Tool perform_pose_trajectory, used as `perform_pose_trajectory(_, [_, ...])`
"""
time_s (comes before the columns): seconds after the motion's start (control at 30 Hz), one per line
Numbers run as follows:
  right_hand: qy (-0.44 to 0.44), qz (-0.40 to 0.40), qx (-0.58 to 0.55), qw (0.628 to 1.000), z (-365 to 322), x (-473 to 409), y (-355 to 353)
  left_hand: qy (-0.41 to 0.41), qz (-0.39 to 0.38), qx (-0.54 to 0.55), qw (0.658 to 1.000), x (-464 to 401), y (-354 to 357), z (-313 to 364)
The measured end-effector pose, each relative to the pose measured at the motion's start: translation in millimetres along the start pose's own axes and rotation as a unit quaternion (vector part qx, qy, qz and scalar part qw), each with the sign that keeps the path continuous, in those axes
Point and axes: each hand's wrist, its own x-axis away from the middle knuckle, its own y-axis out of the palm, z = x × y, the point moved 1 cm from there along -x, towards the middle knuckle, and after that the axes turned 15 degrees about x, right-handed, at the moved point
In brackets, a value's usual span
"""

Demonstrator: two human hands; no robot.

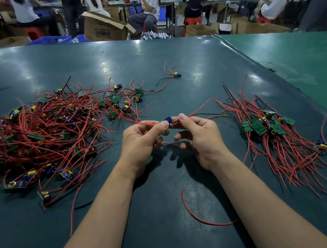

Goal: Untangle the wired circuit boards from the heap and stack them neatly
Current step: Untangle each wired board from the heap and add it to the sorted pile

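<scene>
- Evidently two bare hands met above the green table mat (170,63): the left hand (142,146) and right hand (198,137) each pinched one small circuit board (169,121) between thumb and fingers, its red wires trailing to both sides.
- One tangled heap (39,138) lay to the left, too dense to count.
- One sorted stack (269,125) lay to the right, wires roughly aligned.
- One stray board (176,74) sat apart, farther back.
- One cardboard box (104,29) read "Tempo", upside down.

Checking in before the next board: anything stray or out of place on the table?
Yes. One wired board lies alone beyond the heap, and another sits apart from the sorted stack. A loose red wire curls near the forearms.
</scene>
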Motion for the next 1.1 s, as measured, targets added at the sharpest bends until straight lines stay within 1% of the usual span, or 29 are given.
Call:
perform_pose_trajectory(0.1, [-0.003, -0.016, 0.018, 1.000, -0.4, 0.6, 0.8, 0.008, 0.012, 0.002, 1.000, -1.3, -1.2, -1.5])
perform_pose_trajectory(0.2, [-0.018, 0.022, 0.025, 0.999, -0.1, -0.3, -1.1, 0.004, 0.009, -0.004, 1.000, -2.1, -1.4, -2.7])
perform_pose_trajectory(0.27, [-0.025, 0.056, 0.007, 0.998, 0.0, -1.9, -4.0, 0.006, 0.008, -0.005, 1.000, -2.6, -0.7, -3.3])
perform_pose_trajectory(0.37, [-0.020, 0.075, -0.009, 0.997, 1.3, -2.8, -4.6, 0.014, 0.008, -0.030, 0.999, -2.4, 0.2, -4.1])
perform_pose_trajectory(0.43, [-0.014, 0.061, -0.005, 0.998, 1.2, -3.4, -5.1, 0.016, 0.011, -0.033, 0.999, -1.7, 0.0, -4.0])
perform_pose_trajectory(0.53, [0.001, 0.003, -0.007, 1.000, -1.7, -3.3, -7.1, 0.020, 0.016, -0.008, 1.000, -0.9, -0.9, -1.7])
perform_pose_trajectory(0.57, [0.003, 0.003, -0.002, 1.000, -2.0, -3.4, -7.7, 0.018, 0.014, -0.002, 1.000, -0.6, -1.0, -1.2])
perform_pose_trajectory(0.7, [-0.009, 0.083, 0.018, 0.996, -1.0, -5.5, -9.8, 0.010, 0.006, -0.027, 1.000, -0.4, 0.3, -1.1])
perform_pose_trajectory(0.8, [-0.015, 0.132, -0.001, 0.991, -1.4, -6.8, -13.6, 0.008, 0.009, -0.030, 0.999, -0.7, 0.0, -1.3])
perform_pose_trajectory(1.0, [-0.039, 0.166, -0.047, 0.984, -1.7, -11.3, -14.7, -0.001, -0.008, -0.037, 0.999, -0.6, -1.8, -2.1])
perform_pose_trajectory(1.1, [-0.049, 0.174, -0.025, 0.983, -1.0, -12.4, -17.5, -0.005, -0.013, -0.042, 0.999, -1.1, -2.9, -3.0])
